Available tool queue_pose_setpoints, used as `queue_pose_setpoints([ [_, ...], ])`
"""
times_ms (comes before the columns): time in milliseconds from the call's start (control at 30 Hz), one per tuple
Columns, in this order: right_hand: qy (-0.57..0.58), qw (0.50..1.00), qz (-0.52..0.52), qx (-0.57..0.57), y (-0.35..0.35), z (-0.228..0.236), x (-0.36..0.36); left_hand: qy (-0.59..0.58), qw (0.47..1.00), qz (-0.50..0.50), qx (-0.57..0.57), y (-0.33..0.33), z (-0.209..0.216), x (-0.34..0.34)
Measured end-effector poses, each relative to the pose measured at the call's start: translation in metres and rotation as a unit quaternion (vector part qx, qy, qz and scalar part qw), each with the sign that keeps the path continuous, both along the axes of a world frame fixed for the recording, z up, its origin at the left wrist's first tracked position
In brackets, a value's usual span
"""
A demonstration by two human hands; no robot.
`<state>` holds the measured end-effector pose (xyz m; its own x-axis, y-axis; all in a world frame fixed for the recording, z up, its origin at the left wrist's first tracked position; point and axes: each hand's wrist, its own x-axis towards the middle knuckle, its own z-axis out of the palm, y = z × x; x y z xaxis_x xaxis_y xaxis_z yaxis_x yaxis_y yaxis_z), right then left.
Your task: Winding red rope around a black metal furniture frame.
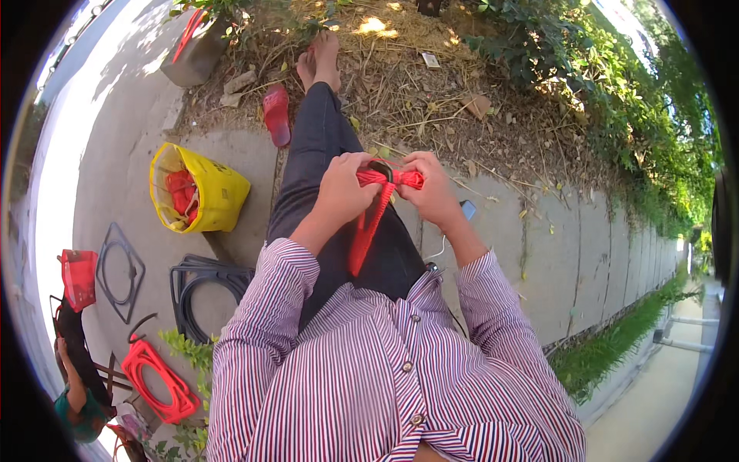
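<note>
Both my hands meet above my lap, over dark trousers. My left hand (344, 189) and my right hand (433, 189) each grip a dark ring wrapped in red cord (385, 177). A woven red strip (366, 231) hangs from the ring down across my thigh. My striped shirt sleeves fill the lower part of the view. My bare feet (322, 60) rest on dry straw ahead.
A yellow bag (209, 192) with red cord inside lies to my left on concrete. Dark frames (196, 289), a square frame (119, 271) and a red wrapped frame (158, 379) lie nearby. A red sandal (275, 114) lies beside my leg. Another person (77, 377) sits at lower left.
</note>
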<state>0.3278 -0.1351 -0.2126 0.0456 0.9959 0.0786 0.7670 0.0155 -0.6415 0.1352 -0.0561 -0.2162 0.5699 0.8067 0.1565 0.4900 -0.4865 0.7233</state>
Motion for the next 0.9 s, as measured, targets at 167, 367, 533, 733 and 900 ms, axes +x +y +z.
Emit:
queue_pose_setpoints([
  [167, 0.592, 0.790, -0.147, 0.068, -0.028, 0.033, 0.036, -0.228, 0.862, 0.173, -0.419, -0.009, -0.005, -0.005],
  [367, 0.618, 0.780, -0.033, 0.094, -0.069, 0.055, 0.036, -0.251, 0.803, 0.289, -0.457, -0.038, -0.004, 0.023],
  [533, 0.679, 0.716, -0.116, 0.108, -0.070, 0.035, 0.022, -0.164, 0.848, 0.248, -0.439, -0.044, -0.014, 0.022],
  [733, 0.696, 0.707, -0.052, 0.114, -0.085, 0.054, 0.038, -0.035, 0.970, 0.192, -0.144, -0.033, -0.029, 0.019],
  [900, 0.497, 0.866, 0.010, 0.061, -0.094, 0.056, 0.027, -0.024, 0.941, 0.235, -0.242, -0.044, -0.049, 0.024],
])
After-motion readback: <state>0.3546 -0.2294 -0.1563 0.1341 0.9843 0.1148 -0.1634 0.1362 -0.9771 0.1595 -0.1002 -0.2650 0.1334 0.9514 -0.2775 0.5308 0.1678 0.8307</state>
